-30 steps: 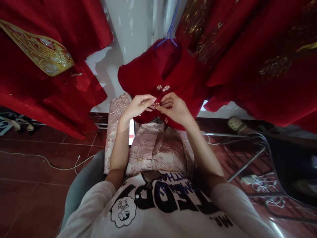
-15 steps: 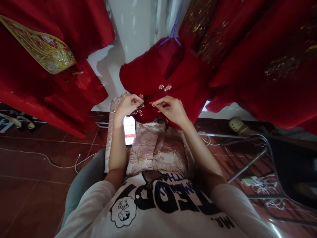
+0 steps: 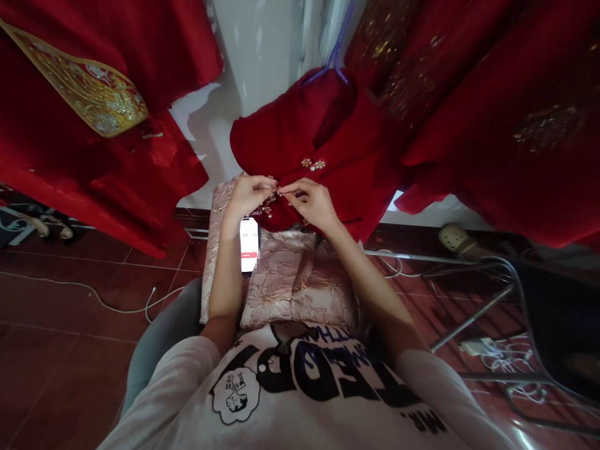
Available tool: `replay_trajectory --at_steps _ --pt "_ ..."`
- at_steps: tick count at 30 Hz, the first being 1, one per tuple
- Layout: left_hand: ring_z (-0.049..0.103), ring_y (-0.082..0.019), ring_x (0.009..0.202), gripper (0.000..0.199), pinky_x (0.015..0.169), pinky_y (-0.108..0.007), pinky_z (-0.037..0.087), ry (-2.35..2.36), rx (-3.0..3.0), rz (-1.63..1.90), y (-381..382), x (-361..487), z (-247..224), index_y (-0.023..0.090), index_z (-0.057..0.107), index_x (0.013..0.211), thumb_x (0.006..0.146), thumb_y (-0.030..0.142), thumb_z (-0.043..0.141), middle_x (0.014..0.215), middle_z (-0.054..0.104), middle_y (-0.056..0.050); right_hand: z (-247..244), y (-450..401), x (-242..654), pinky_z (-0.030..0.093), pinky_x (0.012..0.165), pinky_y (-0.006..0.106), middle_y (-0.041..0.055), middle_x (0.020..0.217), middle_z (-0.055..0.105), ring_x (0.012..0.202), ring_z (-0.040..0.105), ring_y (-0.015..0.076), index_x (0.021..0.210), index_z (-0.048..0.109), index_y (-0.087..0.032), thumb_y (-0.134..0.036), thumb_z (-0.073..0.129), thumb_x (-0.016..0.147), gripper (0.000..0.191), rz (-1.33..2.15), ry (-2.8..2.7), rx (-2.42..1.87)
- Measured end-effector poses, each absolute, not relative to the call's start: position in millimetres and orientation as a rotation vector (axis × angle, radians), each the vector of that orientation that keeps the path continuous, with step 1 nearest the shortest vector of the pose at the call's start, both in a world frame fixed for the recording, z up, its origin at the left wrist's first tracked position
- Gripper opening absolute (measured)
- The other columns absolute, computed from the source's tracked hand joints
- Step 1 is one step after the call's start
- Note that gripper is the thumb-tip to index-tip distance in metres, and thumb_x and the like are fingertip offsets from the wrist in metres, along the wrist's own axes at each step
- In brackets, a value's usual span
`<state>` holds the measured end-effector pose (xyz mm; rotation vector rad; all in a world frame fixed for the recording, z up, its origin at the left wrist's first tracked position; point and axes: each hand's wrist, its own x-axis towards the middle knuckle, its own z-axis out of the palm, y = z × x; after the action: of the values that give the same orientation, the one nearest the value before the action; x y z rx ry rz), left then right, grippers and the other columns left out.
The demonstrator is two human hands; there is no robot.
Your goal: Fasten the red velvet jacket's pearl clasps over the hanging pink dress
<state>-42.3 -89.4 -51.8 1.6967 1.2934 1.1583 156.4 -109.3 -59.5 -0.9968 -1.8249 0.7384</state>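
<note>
A red garment hangs in front of me on a purple hanger, its lower part over my lap. A beaded clasp with pearls sits fastened near its neckline. My left hand is closed in a pinch on the garment's left edge, at a small beaded clasp half. The fingertips of my right hand pinch another clasp half, brought up against the left fingertips. Whether the two halves are hooked is hidden. Below my left fingers shows another beaded ornament.
Pinkish brocade fabric covers my lap, with a lit phone beside my left forearm. Red embroidered garments hang on both sides. At right stand a metal-framed chair, a clog and tangled white cables.
My right hand has moved left with its clasp half, closing the gap to my left fingertips. My left hand still pinches the garment's edge. The whole view has shifted slightly.
</note>
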Motion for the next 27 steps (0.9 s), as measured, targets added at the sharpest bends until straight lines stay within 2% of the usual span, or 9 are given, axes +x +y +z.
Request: replay_trajectory --at_steps 9,19,24,27 --pt "0.081 -0.022 0.095 0.024 0.094 -0.036 0.066 1.401 1.725 1.247 -94.7 -36.8 -49.9 0.013 0.085 0.099 0.080 0.003 0.076 0.102 0.084 -0.009 -56.5 -112.3 143.9 0.066 0.084 0.033 0.0083 0.108 0.073 0.089 0.071 0.0178 0.103 0.080 -0.019 -0.014 0.060 0.094 0.022 0.582 -1.841 -1.108" --pt "0.080 -0.019 0.088 0.017 0.087 -0.030 0.066 1.376 1.751 1.274 -94.2 -42.6 -51.4 0.017 0.085 0.088 0.078 0.005 0.078 0.093 0.084 -0.006 -61.3 -106.8 141.7 0.065 0.090 0.037 0.0092 0.111 0.071 0.095 0.071 0.0198 0.104 0.079 -0.018 -0.012 0.057 0.097 0.025 0.500 -1.877 -1.154" --pt "0.080 -0.018 0.087 0.015 0.086 -0.029 0.064 1.320 1.670 1.297 -90.5 -40.2 -58.4 0.016 0.083 0.087 0.079 0.005 0.078 0.092 0.084 -0.006 -61.1 -107.9 148.5 0.065 0.091 0.037 0.0097 0.110 0.069 0.094 0.071 0.0202 0.111 0.080 -0.018 -0.013 0.058 0.098 0.026 0.497 -1.937 -1.132" --pt "0.079 -0.018 0.088 0.013 0.087 -0.029 0.063 1.317 1.677 1.334 -89.3 -37.2 -61.3 0.017 0.083 0.087 0.080 0.006 0.080 0.094 0.084 -0.006 -61.6 -108.0 154.2 0.066 0.088 0.036 0.0109 0.114 0.067 0.095 0.071 0.0212 0.122 0.078 -0.017 -0.014 0.061 0.097 0.030 0.528 -1.993 -1.141"
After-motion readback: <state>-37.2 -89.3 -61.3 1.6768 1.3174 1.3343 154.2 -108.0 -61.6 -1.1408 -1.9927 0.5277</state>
